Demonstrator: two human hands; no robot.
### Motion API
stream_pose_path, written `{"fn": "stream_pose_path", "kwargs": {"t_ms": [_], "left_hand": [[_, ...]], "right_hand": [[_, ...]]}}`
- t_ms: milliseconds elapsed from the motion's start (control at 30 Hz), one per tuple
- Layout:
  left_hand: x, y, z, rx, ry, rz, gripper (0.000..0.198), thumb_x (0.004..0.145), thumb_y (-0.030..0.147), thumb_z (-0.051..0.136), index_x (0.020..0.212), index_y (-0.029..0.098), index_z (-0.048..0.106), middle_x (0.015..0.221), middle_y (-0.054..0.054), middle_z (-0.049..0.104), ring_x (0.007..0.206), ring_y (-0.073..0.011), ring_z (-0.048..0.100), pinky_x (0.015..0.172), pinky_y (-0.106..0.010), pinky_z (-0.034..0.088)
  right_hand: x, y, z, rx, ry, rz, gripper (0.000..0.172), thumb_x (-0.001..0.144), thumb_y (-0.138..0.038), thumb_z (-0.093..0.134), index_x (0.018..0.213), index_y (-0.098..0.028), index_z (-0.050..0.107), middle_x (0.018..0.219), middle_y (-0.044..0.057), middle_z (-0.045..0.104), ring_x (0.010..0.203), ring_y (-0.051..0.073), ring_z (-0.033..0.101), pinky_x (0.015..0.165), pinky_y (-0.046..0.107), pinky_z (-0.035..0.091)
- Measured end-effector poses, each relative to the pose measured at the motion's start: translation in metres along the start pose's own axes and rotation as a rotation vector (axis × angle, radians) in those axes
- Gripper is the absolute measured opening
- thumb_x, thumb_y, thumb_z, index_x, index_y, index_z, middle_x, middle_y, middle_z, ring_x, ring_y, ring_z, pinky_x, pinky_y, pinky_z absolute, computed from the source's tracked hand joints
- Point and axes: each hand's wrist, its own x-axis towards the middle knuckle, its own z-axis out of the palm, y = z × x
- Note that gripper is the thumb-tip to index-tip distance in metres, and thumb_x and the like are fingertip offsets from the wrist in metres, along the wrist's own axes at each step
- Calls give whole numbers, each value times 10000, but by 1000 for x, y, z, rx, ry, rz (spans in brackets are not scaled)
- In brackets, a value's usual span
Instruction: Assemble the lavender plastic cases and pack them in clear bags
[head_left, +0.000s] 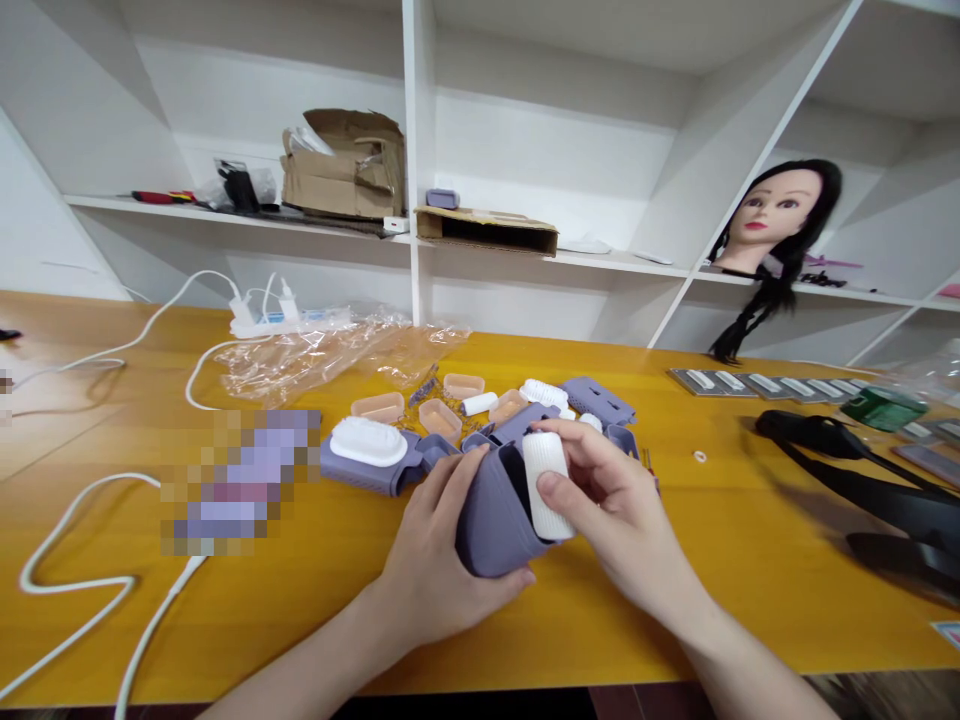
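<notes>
My left hand (439, 560) is wrapped round a purple plastic box (487, 525), which is tilted above the table with its dark opening turned to the right. In my right hand (619, 510) is a white ribbed roller (547, 485), gripped between thumb and fingers against the box's open side. Whether the roller is attached to the box I cannot tell. Just behind my hands lie a purple part with a white oval pad (367, 440), several peach trays (439, 420), a small white cylinder (478, 403), a white ribbed piece (544, 393) and a slotted purple panel (598, 398).
Crumpled clear plastic (337, 350) and a power strip (262, 322) lie at the back left. White cables (82, 580) cross the left side. On the right are a black strapped object (862, 470), a green container (883, 408) and a row of flat pieces (765, 386). Shelving (487, 280) stands behind.
</notes>
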Motion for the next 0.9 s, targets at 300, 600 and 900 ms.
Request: {"fn": "stream_pose_path", "kwargs": {"t_ms": [300, 600, 900], "left_hand": [[1, -2, -1, -24, 11, 8, 941, 552, 321, 748, 1350, 261, 252, 1291, -124, 483, 1196, -314, 458, 973, -499, 406], [1, -2, -1, -47, 8, -1, 935, 555, 323, 749, 1356, 262, 269, 1290, -121, 489, 1198, -325, 461, 972, -512, 404], [2, -3, -1, -48, -12, 15, 940, 562, 338, 751, 1356, 258, 255, 1292, -124, 481, 1188, -320, 466, 976, -501, 403]], "right_hand": [[2, 2, 1, -2, 0, -15, 299, 835, -333, 566, 1119, -241, 534, 826, 12, 600, 711, 144, 554, 605, 253, 442], [2, 1, -1, 10, 12, -1, 294, 827, -334, 562, 1103, -234, 543, 821, 19, 616, 695, 151, 565, 585, 258, 449], [-3, 3, 2, -3, 16, -11, 304, 836, -326, 558, 1125, -236, 528, 833, 17, 608, 714, 144, 558, 604, 252, 447]]}}
